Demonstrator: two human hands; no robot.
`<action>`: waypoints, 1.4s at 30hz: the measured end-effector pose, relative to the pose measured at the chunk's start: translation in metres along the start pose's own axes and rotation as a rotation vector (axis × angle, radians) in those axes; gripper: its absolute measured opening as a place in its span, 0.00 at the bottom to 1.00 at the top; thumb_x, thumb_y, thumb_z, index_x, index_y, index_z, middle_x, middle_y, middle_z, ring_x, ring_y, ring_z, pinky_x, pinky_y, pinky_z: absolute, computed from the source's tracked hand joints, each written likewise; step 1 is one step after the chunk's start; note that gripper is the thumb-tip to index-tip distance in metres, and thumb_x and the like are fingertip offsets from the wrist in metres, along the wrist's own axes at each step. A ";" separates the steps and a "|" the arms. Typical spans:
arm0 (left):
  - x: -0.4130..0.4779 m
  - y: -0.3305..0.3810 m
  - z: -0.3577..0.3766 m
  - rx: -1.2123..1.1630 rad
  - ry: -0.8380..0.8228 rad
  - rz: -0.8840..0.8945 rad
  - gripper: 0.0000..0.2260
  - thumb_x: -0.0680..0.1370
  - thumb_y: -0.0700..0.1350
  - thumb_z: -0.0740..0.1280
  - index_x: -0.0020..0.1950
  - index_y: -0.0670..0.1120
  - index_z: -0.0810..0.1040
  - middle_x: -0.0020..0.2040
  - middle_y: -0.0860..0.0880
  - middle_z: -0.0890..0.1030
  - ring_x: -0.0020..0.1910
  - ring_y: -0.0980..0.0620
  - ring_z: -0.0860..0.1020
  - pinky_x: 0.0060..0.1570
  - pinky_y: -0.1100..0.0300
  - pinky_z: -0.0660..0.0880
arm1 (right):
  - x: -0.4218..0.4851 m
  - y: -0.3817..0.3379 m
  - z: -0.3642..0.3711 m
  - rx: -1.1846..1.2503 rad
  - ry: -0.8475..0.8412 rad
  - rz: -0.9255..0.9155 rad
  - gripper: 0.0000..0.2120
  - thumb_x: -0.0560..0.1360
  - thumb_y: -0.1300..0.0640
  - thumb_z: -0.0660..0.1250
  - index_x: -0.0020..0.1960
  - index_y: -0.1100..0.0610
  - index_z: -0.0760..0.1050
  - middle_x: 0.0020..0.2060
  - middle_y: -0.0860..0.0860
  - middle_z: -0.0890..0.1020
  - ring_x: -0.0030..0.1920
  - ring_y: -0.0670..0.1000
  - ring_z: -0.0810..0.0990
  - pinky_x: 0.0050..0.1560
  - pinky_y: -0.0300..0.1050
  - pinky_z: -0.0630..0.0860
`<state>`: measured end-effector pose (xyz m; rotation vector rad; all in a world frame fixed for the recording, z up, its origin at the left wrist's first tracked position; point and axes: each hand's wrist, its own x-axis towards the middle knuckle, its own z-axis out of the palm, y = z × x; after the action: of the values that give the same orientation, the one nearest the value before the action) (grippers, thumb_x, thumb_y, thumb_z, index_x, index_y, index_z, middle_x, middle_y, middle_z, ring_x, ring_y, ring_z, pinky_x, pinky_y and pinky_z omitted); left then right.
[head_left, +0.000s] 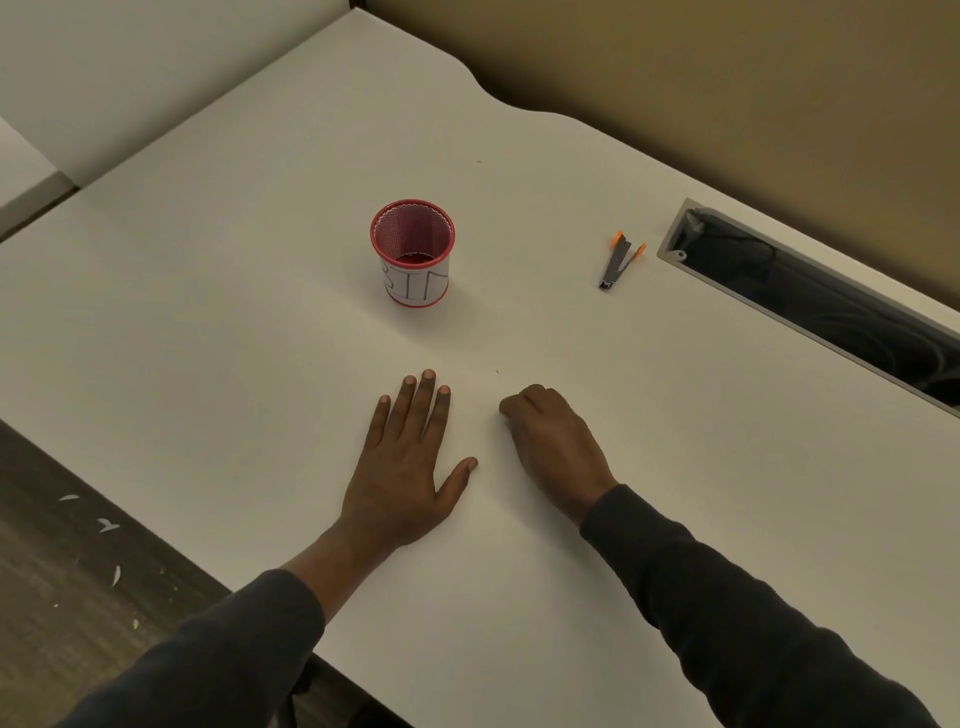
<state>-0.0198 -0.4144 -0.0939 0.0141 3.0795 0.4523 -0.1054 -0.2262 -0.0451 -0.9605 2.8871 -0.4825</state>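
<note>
- Both of my dark grey sleeves (727, 597) come in over the near edge of the flat white tabletop (208, 312). Bits of white scrap lie on the dark wood-look floor (62, 545) down to my left.
- My left hand (402, 467) lies palm down on the table with straight fingers and the thumb out to the side, holding nothing. It looks like a parked rest pose to me.
- My right hand (550, 441) sits just beside it with the fingers tucked under and the knuckles forward. I can't see anything inside the curl, so I'd guess it's resting too.
- The red wire-mesh cup with a white paper label reading BIN (413, 254) stands upright, mouth open, well beyond my left fingertips and not touching anything. It's probably centred there so either hand can drop stuff in.
- The small grey metal stapler with orange tips (618, 262) lies flat, further out and to the right, well clear of my right knuckles and apart from the cup.
- The grey-framed cable slot (831, 291) runs along the far right edge, with dark cables inside.
</note>
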 end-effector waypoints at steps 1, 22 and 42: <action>0.000 0.000 0.000 0.001 0.000 -0.002 0.37 0.83 0.65 0.51 0.85 0.45 0.47 0.86 0.45 0.45 0.85 0.46 0.43 0.83 0.42 0.51 | 0.000 0.000 -0.003 0.120 0.039 0.075 0.08 0.79 0.62 0.66 0.57 0.60 0.79 0.49 0.53 0.82 0.47 0.52 0.79 0.48 0.39 0.75; 0.043 -0.001 -0.010 -0.010 -0.084 0.040 0.40 0.81 0.69 0.46 0.85 0.48 0.41 0.85 0.48 0.38 0.84 0.48 0.38 0.83 0.48 0.44 | 0.033 -0.011 -0.061 1.634 0.126 0.928 0.06 0.77 0.64 0.68 0.52 0.61 0.82 0.42 0.55 0.85 0.45 0.53 0.82 0.51 0.42 0.82; 0.044 0.003 -0.017 -0.068 -0.163 0.009 0.39 0.80 0.72 0.42 0.82 0.53 0.29 0.81 0.54 0.26 0.81 0.52 0.27 0.83 0.49 0.39 | 0.237 -0.054 -0.092 0.145 -0.154 0.043 0.09 0.77 0.62 0.66 0.54 0.60 0.83 0.50 0.56 0.83 0.49 0.55 0.81 0.49 0.46 0.80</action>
<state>-0.0643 -0.4164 -0.0779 0.0598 2.9045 0.5283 -0.2795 -0.3822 0.0690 -0.8717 2.6877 -0.5785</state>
